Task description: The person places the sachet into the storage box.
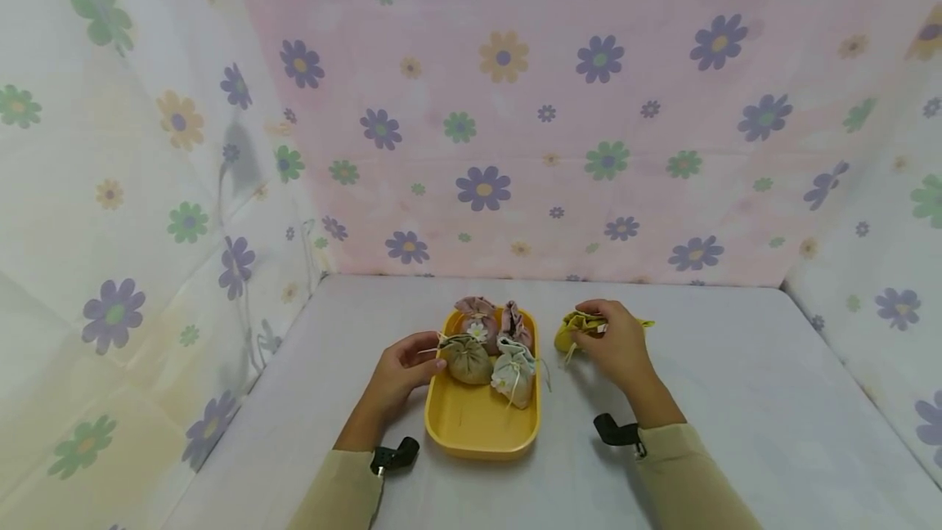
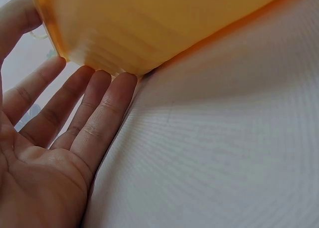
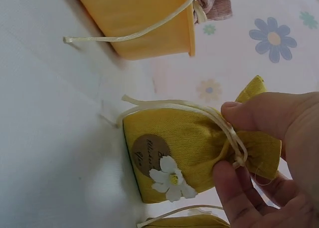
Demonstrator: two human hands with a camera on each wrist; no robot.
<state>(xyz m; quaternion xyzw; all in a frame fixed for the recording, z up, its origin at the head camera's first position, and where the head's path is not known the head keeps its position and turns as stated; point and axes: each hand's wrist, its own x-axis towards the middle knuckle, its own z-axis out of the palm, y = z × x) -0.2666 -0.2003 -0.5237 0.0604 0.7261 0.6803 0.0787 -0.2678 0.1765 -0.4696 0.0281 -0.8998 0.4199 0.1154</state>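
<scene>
The left hand (image 1: 403, 375) lies with straight, relaxed fingers (image 2: 102, 118) against the left wall of the yellow tray (image 1: 478, 432), steadying it and gripping nothing. The tray sits near the middle of the tabletop (image 1: 736, 399), toward its front edge, and holds four small drawstring pouches: two pink ones (image 1: 478, 319) at the back, an olive one (image 1: 467, 358) and a pale one (image 1: 513, 373) in front. Just right of the tray, the right hand (image 1: 618, 346) pinches the gathered neck of a yellow pouch (image 3: 174, 158) resting on the tabletop; a second yellow pouch (image 3: 192, 221) peeks in beside it. The step appears to be picking up; next, a lift clear of the tray's rim.
</scene>
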